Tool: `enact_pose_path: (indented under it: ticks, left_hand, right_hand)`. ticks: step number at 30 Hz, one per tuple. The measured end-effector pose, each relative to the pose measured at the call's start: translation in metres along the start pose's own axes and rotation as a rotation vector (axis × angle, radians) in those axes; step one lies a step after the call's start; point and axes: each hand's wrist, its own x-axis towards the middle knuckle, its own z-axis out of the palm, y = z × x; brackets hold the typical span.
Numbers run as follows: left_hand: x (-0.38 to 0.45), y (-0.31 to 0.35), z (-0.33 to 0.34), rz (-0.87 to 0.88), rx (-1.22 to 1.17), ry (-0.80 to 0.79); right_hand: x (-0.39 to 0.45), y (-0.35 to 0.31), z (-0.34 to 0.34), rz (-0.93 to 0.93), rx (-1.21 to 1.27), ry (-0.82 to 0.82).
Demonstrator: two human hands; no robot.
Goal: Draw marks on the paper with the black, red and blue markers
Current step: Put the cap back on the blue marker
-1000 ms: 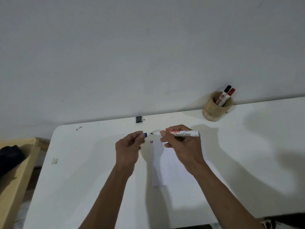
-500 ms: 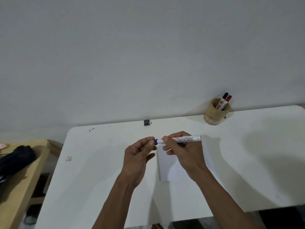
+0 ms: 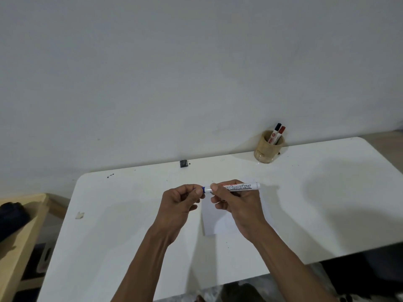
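- Head view, lower centre of the frame: two bare forearms rise from the bottom edge over a white table [image 3: 122,236].
- Centre: the right hand [image 3: 239,205] is closed around the white barrel of the blue marker [image 3: 239,187], which lies level, its butt pointing right.
- Just left of it: the left hand [image 3: 178,203] is curled, thumb and forefinger pinched on the blue cap [image 3: 203,189] at the marker's left end. Whether the cap is fully seated cannot be told.
- Beneath the hands: a sheet of white paper [image 3: 210,223] lies flat on the table, partly covered by the right hand.
- Upper right, at the table's far edge against the wall: a wooden cup [image 3: 267,152] holds the black marker [image 3: 275,132] and red marker [image 3: 280,134], both tilted, caps up.
- Upper centre, far edge: a small dark object [image 3: 183,163].
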Motion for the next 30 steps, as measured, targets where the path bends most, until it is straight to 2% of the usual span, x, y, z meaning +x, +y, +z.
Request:
enact_pose_path:
  ticks: [2, 5, 7, 11, 15, 21, 25, 30]
  left_hand:
    - [0.001, -0.002, 0.003, 0.006, 0.017, -0.007]
    - [0.003, -0.001, 0.007, 0.019, 0.027, -0.002]
    - [0.006, 0.000, 0.010, 0.040, 0.063, 0.005]
    - [0.017, 0.012, 0.022, 0.098, 0.135, 0.006]
    - [0.033, 0.027, 0.050, 0.168, 0.235, -0.038]
    - [0.063, 0.044, 0.113, 0.250, 0.386, -0.101]
    - [0.087, 0.048, 0.152, 0.252, 0.423, -0.095]
    - [0.126, 0.037, 0.183, 0.174, 0.412, 0.001]
  right_hand:
    - [-0.003, -0.003, -0.007, 0.018, 0.034, 0.006]
    - [-0.003, -0.013, -0.024, -0.019, 0.070, 0.121]
    - [0.001, -0.020, -0.037, -0.129, -0.145, 0.169]
    - [0.010, -0.031, -0.059, -0.335, -0.739, 0.067]
    - [0.017, -0.041, -0.080, -0.433, -1.032, 0.040]
    - [0.043, -0.031, -0.117, -0.582, -1.079, 0.106]
    - [0.066, -0.036, -0.143, -0.539, -1.007, 0.116]
    - [0.106, -0.067, -0.174, -0.453, -0.685, 0.251]
